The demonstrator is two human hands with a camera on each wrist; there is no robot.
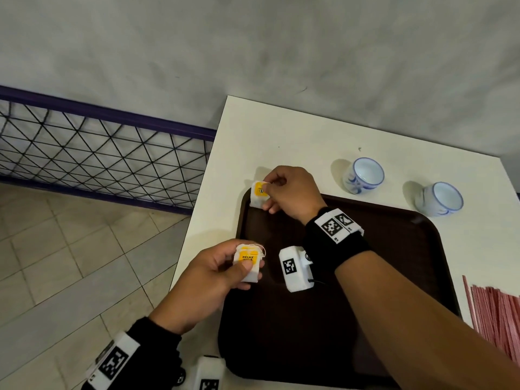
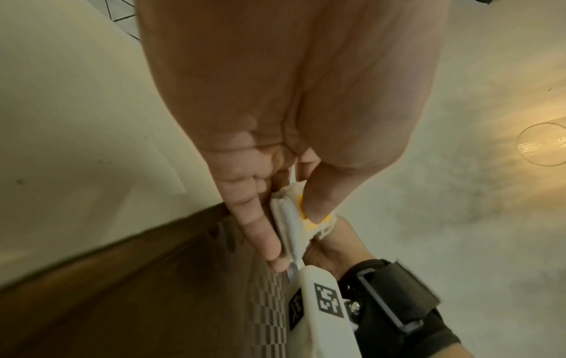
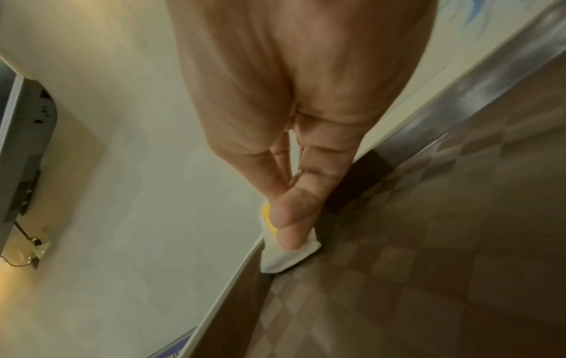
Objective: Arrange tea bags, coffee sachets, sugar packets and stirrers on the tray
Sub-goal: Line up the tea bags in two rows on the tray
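Our right hand [image 1: 287, 192] pinches a tea bag [image 1: 259, 197] at the tray [image 1: 422, 249]'s 10 o'clock rim, left hand [image 1: 208, 273] gripping the stack [image 1: 248, 264], so it could easily tip off outside.

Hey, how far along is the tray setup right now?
Barely begun. The right hand is setting a first tea bag at the far left corner of the tray. The left hand holds a stack of tea bags. The stirrers lie off the tray; no coffee or sugar shows.

Cut off and unclear
The stirrers [image 1: 498, 316] run past the right edge; small print under "RELAX" on the tea bag stack [image 1: 247, 263] is unreadable.
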